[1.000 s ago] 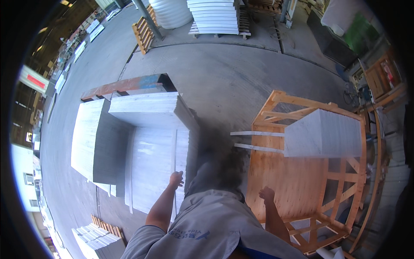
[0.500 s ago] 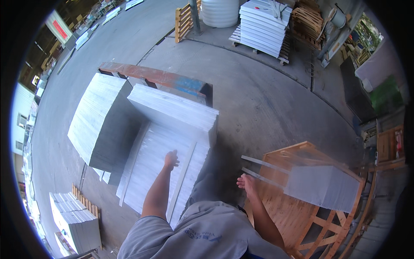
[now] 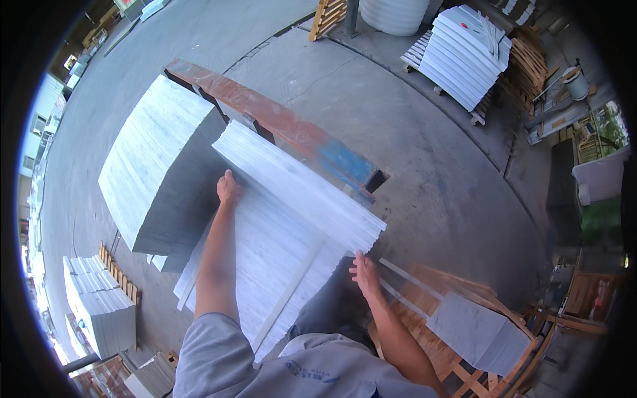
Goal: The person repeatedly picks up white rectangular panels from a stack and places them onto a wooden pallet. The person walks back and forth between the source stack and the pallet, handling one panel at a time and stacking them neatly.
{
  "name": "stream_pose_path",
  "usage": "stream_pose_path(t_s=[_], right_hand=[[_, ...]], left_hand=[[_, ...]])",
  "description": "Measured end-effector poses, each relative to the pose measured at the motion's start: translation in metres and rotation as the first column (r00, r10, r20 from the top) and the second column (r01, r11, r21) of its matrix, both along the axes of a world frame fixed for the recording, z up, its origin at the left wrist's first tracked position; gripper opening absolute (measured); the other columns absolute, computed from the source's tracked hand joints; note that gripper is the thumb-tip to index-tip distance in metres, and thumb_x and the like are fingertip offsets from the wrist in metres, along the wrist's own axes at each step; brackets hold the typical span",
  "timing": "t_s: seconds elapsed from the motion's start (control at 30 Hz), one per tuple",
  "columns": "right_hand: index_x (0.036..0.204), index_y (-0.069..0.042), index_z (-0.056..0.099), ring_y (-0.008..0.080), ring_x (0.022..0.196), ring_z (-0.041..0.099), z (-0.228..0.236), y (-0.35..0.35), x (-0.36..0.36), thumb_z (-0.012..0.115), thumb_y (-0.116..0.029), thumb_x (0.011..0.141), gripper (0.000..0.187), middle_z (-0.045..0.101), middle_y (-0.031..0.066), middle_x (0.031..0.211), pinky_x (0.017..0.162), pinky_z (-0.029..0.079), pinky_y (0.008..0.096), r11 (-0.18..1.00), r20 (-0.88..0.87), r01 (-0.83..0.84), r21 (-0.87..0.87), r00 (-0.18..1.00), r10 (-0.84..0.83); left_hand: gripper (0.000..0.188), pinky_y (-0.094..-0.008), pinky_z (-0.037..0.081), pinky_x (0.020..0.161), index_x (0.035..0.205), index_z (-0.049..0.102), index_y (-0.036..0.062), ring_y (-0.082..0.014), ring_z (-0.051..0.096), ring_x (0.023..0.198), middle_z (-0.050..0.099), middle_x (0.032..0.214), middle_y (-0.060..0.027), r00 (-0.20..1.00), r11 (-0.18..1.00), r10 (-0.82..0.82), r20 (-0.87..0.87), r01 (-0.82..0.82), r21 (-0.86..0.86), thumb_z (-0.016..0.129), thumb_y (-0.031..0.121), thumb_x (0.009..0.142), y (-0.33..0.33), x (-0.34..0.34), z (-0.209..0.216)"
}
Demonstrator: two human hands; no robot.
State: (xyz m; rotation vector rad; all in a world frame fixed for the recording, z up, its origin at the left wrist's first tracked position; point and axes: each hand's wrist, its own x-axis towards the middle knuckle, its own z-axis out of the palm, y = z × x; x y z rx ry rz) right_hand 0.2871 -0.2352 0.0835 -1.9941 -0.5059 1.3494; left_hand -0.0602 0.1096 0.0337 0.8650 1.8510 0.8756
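A row of white stone slabs point(image 3: 298, 186) leans upright at the back of a broad slab face point(image 3: 265, 232). By the row's left end is my left hand point(image 3: 229, 188), fingers apart, apparently at the slab edge; contact is hard to judge. My right hand point(image 3: 363, 273) has its fingers partly spread at the row's right end, the fingertips close to the lower corner. Neither hand grips anything visible. A pale flat strip point(image 3: 288, 295) runs down the broad face, and another strip point(image 3: 188, 292) lies along its left side.
A large block of slabs point(image 3: 159, 152) stands at left. Behind runs a red and blue steel beam point(image 3: 285, 126). On my right, a wooden crate point(image 3: 398, 322) holds smaller slabs point(image 3: 474, 331). Palletised stacks stand far right point(image 3: 464, 56) and near left point(image 3: 103, 312).
Both hands have moved forward: the left to the upright row's left end, the right up to its right end. My view has turned, shifting the surroundings.
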Motion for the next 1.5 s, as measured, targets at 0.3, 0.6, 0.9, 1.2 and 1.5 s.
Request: stream_pose_path(t_s=[0.3,0.6,0.9,1.2,1.5], right_hand=[[0.106,0.015,0.055,0.0247,0.080,0.066,-0.009,0.026,0.001,0.044,-0.059,0.086,0.078,0.062,0.0225,0.100,0.055,0.054,0.0305,0.966,0.070,-0.076,-0.249,0.993,0.097],[0.105,0.014,0.056,0.0236,0.075,0.067,0.007,0.037,-0.004,0.048,-0.059,0.085,0.077,0.064,0.0202,0.097,0.054,0.054,0.0293,0.964,0.035,-0.009,-0.264,0.999,0.019],[0.104,0.012,0.057,0.0228,0.073,0.067,-0.011,0.026,-0.009,0.049,-0.058,0.085,0.073,0.064,0.0200,0.097,0.054,0.053,0.0285,0.979,0.124,0.029,-0.203,0.992,-0.004],[0.099,0.009,0.061,0.0224,0.071,0.067,-0.011,0.020,-0.013,0.047,-0.052,0.088,0.063,0.066,0.0160,0.088,0.054,0.051,0.0297,0.967,0.212,-0.046,-0.252,0.972,0.101],[0.105,0.008,0.059,0.0213,0.072,0.067,-0.011,0.011,-0.026,0.050,-0.049,0.088,0.060,0.065,0.0166,0.092,0.054,0.051,0.0280,0.972,0.168,-0.048,-0.230,0.982,0.088]], left_hand=[[0.057,-0.0425,0.049,0.072,0.122,0.051,0.0056,-0.0249,0.052,0.105,0.054,0.114,-0.0098,0.979,0.970,0.202,-0.023,-0.197,0.146,0.049,0.050,0.087,0.103,-0.031,-0.001],[0.057,-0.0452,0.043,0.087,0.123,0.052,0.0103,-0.0232,0.047,0.113,0.050,0.122,-0.0067,0.988,0.993,-0.047,0.147,0.030,0.116,0.055,0.051,0.084,0.125,-0.053,-0.014],[0.062,-0.0448,0.044,0.088,0.122,0.052,0.0066,-0.0242,0.046,0.114,0.051,0.122,-0.0098,0.986,0.985,-0.069,0.150,0.044,0.166,0.055,0.055,0.083,0.112,-0.045,-0.002],[0.060,-0.0390,0.047,0.079,0.117,0.055,0.0036,-0.0223,0.053,0.101,0.056,0.112,-0.0098,0.992,0.978,-0.055,0.116,0.031,0.204,0.053,0.053,0.084,0.108,-0.046,-0.002],[0.050,-0.0348,0.048,0.071,0.105,0.059,0.0076,-0.0159,0.055,0.087,0.057,0.095,-0.0040,0.996,0.975,0.017,0.091,-0.037,0.221,0.055,0.053,0.083,0.098,-0.053,0.002]])
